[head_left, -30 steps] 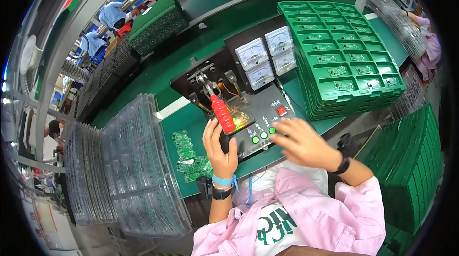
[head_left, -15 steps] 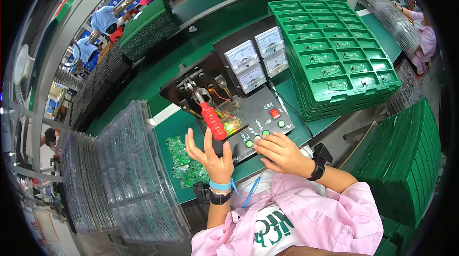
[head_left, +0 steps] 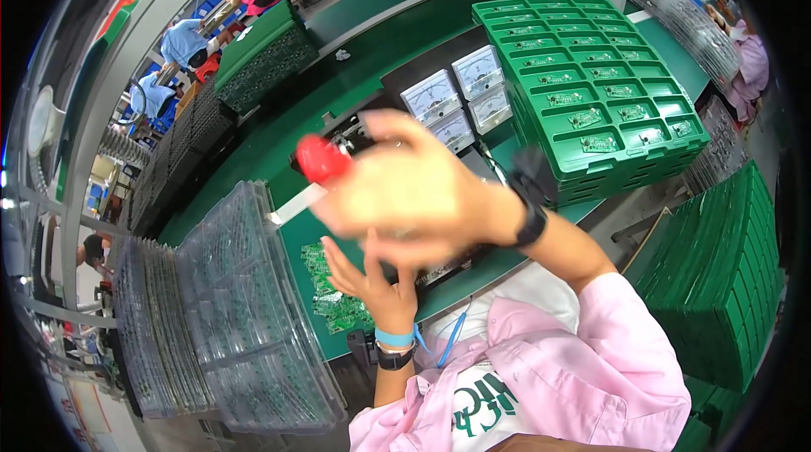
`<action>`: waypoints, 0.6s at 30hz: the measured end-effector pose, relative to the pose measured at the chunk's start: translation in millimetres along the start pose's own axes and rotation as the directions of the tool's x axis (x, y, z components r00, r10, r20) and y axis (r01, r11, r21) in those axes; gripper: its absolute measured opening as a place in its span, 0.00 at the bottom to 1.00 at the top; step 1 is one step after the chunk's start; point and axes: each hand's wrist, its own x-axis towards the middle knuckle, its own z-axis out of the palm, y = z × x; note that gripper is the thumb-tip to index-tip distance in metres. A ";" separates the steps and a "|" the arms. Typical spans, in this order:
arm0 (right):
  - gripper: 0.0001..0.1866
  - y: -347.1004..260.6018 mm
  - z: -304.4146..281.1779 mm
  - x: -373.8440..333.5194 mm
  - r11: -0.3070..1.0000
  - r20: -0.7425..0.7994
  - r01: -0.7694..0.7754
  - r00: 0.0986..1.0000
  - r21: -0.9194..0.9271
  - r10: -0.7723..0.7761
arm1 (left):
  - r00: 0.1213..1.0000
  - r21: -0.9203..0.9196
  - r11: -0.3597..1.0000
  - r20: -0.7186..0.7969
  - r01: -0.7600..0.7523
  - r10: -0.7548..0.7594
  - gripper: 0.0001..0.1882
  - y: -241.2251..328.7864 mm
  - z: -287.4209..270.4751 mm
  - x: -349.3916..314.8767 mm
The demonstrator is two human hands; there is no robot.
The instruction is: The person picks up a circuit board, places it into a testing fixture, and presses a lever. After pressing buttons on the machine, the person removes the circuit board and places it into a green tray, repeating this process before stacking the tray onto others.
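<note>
My right hand point(head_left: 414, 190), smeared by motion, is raised over the test fixture point(head_left: 353, 124). It is against or right beside the red handle point(head_left: 321, 160) of the fixture's toggle clamp, which now stands up. Whether the fingers wrap round the handle is not clear. Below it, my left hand point(head_left: 384, 298) is open with fingers apart, holding nothing visible. It is beside a loose pile of small green circuit boards point(head_left: 340, 307) on the green bench. My right hand hides most of the fixture and its button panel.
White panel meters point(head_left: 432, 97) stand behind the fixture. At right is a stack of green trays point(head_left: 583, 166) with circuit boards in the compartments, and more green trays point(head_left: 718, 283) nearer. Clear plastic trays point(head_left: 245, 300) stand at left. People work in the background.
My right hand has moved from the buttons up and left to the red handle, which has swung upward. My left hand has shifted slightly down and stays open.
</note>
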 end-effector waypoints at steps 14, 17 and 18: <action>0.23 -26.0 16.3 -104.5 0.852 0.594 -0.206 0.638 -0.481 0.490 | 0.925 0.123 0.992 0.377 -0.002 -0.045 0.15 -70.1 -60.5 -49.8; 0.23 -24.5 26.4 -102.0 0.832 0.602 -0.093 0.647 -0.548 0.469 | 0.945 0.200 0.976 0.326 -0.085 0.015 0.13 -70.2 -48.8 -43.9; 0.24 -23.9 28.8 -99.3 0.814 0.605 -0.035 0.651 -0.580 0.459 | 0.945 0.201 0.976 0.327 -0.085 0.015 0.13 -69.8 -48.1 -40.9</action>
